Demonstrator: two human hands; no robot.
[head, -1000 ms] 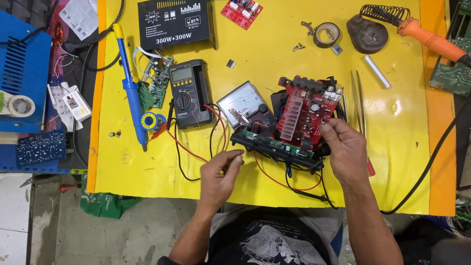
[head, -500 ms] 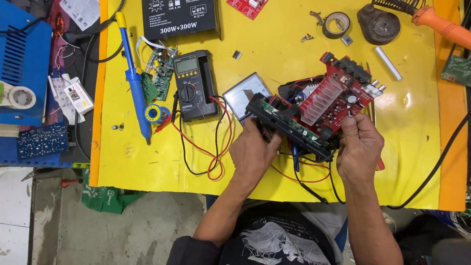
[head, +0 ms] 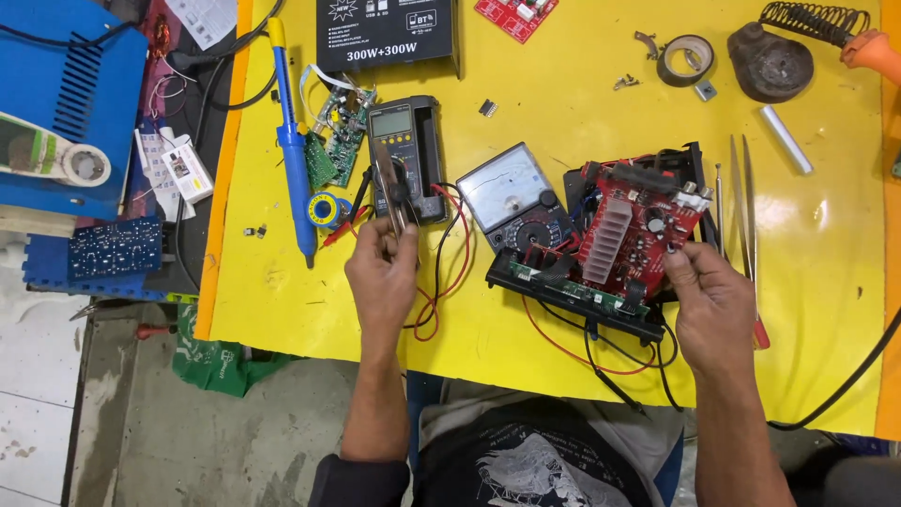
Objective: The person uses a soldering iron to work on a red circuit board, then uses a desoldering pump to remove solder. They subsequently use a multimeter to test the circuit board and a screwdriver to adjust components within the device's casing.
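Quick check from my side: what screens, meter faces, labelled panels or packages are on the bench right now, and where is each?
Digital multimeter: dark, upright rectangle, small grey screen on top, just above the left hand.
Analog meter: grey body, pale dial face, bench centre, left of the red circuit board.
Black panel: rectangular, white print, top edge.
Small white packet: far left, off the yellow mat.

Left hand (head: 380, 277) raised, fingers pinched together; right hand (head: 715, 305) lower, fingers curled, both forearms extended forward.
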